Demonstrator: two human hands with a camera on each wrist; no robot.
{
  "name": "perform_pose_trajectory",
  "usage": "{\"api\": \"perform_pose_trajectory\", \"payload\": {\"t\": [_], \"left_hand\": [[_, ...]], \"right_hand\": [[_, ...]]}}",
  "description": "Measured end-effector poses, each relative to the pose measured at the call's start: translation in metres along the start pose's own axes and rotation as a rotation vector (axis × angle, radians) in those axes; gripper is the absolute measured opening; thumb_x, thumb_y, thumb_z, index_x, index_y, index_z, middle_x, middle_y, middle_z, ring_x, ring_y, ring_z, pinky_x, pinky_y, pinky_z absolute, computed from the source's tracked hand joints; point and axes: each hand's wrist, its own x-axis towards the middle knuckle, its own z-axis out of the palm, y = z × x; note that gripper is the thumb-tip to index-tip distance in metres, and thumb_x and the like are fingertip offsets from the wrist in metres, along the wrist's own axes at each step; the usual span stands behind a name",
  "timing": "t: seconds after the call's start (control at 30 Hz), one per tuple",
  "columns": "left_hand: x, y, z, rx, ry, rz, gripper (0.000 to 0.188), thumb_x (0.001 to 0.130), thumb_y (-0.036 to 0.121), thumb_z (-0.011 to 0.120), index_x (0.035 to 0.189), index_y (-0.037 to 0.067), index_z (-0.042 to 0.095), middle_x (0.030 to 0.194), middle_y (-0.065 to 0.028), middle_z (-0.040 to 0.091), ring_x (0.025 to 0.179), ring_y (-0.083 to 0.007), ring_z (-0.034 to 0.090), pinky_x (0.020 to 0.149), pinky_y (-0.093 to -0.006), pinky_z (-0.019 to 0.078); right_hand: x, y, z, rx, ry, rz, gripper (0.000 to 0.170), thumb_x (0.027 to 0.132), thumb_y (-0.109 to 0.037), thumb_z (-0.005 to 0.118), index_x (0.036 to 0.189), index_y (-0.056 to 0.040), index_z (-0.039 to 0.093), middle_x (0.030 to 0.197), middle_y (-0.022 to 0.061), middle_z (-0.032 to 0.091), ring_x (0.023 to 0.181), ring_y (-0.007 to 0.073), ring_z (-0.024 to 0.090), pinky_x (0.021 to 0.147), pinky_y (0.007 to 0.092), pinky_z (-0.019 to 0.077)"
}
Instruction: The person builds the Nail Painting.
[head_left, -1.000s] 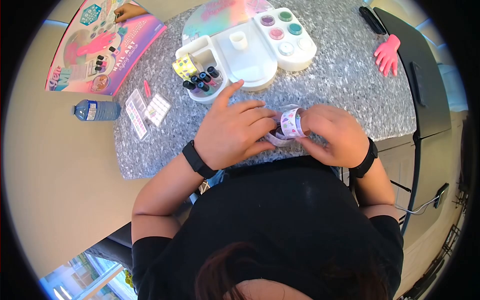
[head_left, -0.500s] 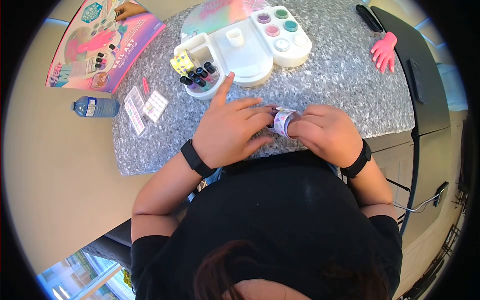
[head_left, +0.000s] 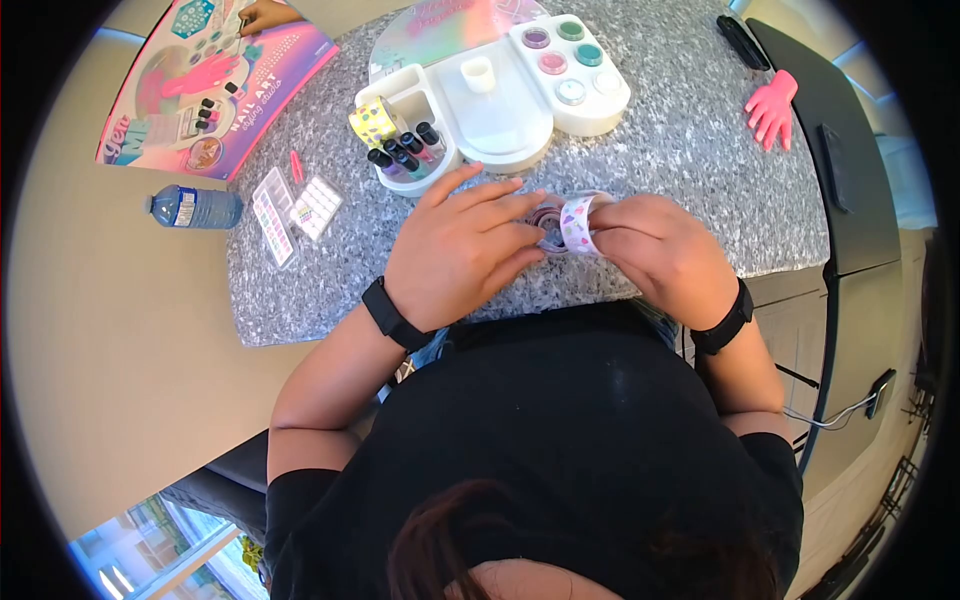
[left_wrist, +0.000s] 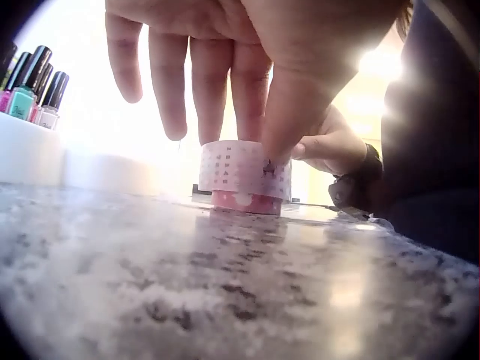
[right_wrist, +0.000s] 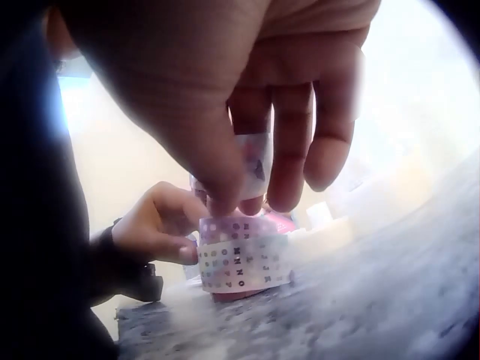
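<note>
Near the table's front edge, a coiled roll of sticker tape (head_left: 548, 232) sits between both hands. Printed letters show on the roll (left_wrist: 244, 169) in the left wrist view, with a pink band below it. My left hand (head_left: 462, 245) holds the roll's left side between thumb and fingertips, its fingers long and fairly straight. My right hand (head_left: 665, 255) pinches a white sticker strip (head_left: 578, 226) with small colourful prints. In the right wrist view, that strip (right_wrist: 255, 165) is between thumb and fingers, just above the lettered roll (right_wrist: 244, 262).
Beyond the hands stands a white tray (head_left: 500, 150) with nail polish bottles (head_left: 405, 155), a yellow patterned roll (head_left: 372, 122) and glitter pots (head_left: 570, 62). To the left lie sticker cases (head_left: 272, 220), a water bottle (head_left: 195, 208) and a box (head_left: 215, 90). A pink model hand (head_left: 772, 110) lies right.
The left index finger, stretched forward before, has drawn in closer to the other fingers. The printed strip in the right hand tilted, then came more upright. The right hand shifted slightly.
</note>
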Motion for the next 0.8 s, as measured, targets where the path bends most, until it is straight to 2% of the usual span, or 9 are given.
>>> {"api": "perform_pose_trajectory", "payload": {"t": [0.17, 0.3, 0.43, 0.53, 0.6, 0.67, 0.8], "left_hand": [[0.002, -0.001, -0.003, -0.084, 0.023, -0.006, 0.021, 0.088, 0.023, 0.091, 0.105, 0.015, 0.081, 0.133, -0.0012, 0.081, 0.127, -0.0253, 0.074, 0.114, -0.0465, 0.0536], [0.003, -0.002, -0.004, -0.094, 0.011, 0.034, 0.020, 0.087, 0.019, 0.090, 0.104, 0.016, 0.080, 0.131, -0.0009, 0.081, 0.121, -0.0260, 0.075, 0.108, -0.0457, 0.0556], [0.002, -0.002, -0.004, -0.101, -0.017, 0.014, 0.020, 0.087, 0.018, 0.090, 0.104, 0.017, 0.080, 0.131, -0.0003, 0.081, 0.122, -0.0264, 0.075, 0.109, -0.0452, 0.0556], [0.000, -0.003, -0.003, -0.082, -0.040, 0.018, 0.027, 0.086, 0.021, 0.091, 0.110, 0.016, 0.080, 0.133, -0.0004, 0.081, 0.127, -0.0269, 0.074, 0.113, -0.0461, 0.0545], [-0.001, -0.002, -0.002, -0.113, -0.058, -0.044, 0.038, 0.086, 0.025, 0.093, 0.119, 0.016, 0.077, 0.137, -0.0007, 0.080, 0.136, -0.0278, 0.071, 0.120, -0.0490, 0.0514], [-0.001, -0.002, -0.004, -0.098, -0.055, -0.033, 0.045, 0.086, 0.029, 0.094, 0.125, 0.016, 0.076, 0.141, -0.0011, 0.079, 0.140, -0.0279, 0.068, 0.122, -0.0502, 0.0493], [0.001, 0.001, -0.010, -0.054, -0.084, -0.018, 0.059, 0.088, 0.036, 0.092, 0.140, 0.017, 0.073, 0.150, -0.0035, 0.074, 0.149, -0.0289, 0.063, 0.128, -0.0551, 0.0424]], "right_hand": [[0.000, 0.002, -0.009, 0.022, -0.021, 0.035, 0.018, 0.093, -0.006, 0.074, 0.110, -0.0076, 0.076, 0.117, 0.0063, 0.078, 0.104, 0.0316, 0.075, 0.091, 0.0428, 0.0595], [-0.001, -0.001, 0.000, 0.036, -0.033, -0.026, 0.018, 0.089, -0.008, 0.076, 0.106, -0.0117, 0.078, 0.110, 0.0004, 0.080, 0.101, 0.0264, 0.075, 0.088, 0.0411, 0.0599], [-0.003, -0.002, 0.007, -0.020, -0.051, -0.037, 0.020, 0.085, -0.009, 0.076, 0.104, -0.0143, 0.079, 0.106, -0.0037, 0.081, 0.098, 0.0214, 0.075, 0.084, 0.0384, 0.0600], [-0.003, -0.003, 0.008, -0.020, -0.050, -0.033, 0.018, 0.085, -0.009, 0.076, 0.103, -0.0138, 0.079, 0.104, -0.0033, 0.081, 0.098, 0.0215, 0.075, 0.083, 0.0388, 0.0605], [-0.003, -0.004, 0.009, -0.007, -0.053, -0.033, 0.019, 0.086, -0.009, 0.076, 0.103, -0.0134, 0.079, 0.105, -0.0021, 0.081, 0.098, 0.0226, 0.075, 0.083, 0.0393, 0.0608], [-0.004, -0.003, 0.008, 0.005, -0.056, -0.032, 0.019, 0.086, -0.009, 0.075, 0.104, -0.0130, 0.078, 0.106, -0.0010, 0.080, 0.098, 0.0237, 0.075, 0.083, 0.0399, 0.0610], [-0.003, -0.001, -0.002, 0.028, -0.012, 0.010, 0.021, 0.088, -0.007, 0.075, 0.109, -0.0094, 0.076, 0.113, 0.0044, 0.078, 0.098, 0.0296, 0.074, 0.086, 0.0429, 0.0607]]}}
